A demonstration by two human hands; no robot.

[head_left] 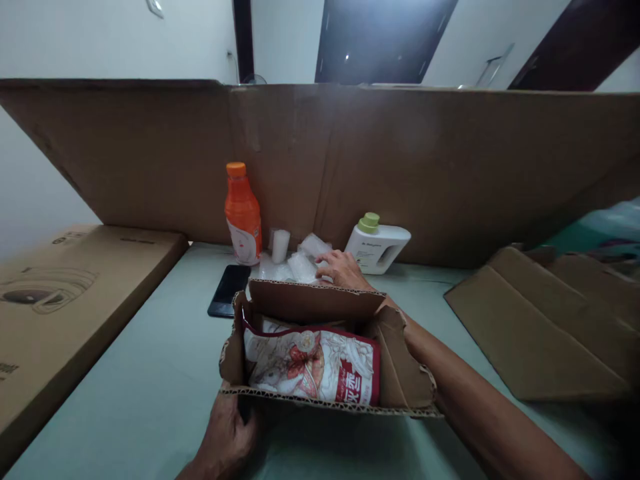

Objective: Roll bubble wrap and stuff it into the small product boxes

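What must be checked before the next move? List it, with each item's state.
1. Left hand steadies the box at its near edge: ok.
2. Right hand rests on the plastic wraps: ok.
3. Right hand has closed on a wrap: cannot tell.
4. Pouch lies inside the box: ok.
5. Orange bottle upright beside the wraps: ok.
6. Phone apart from the box: ok.

The left hand [227,437] is sitting low and close to the body, with its fingers curling up and gripping. The right arm is stretching far forward. The right hand [340,268] is lying palm down, with its fingers spreading a little.
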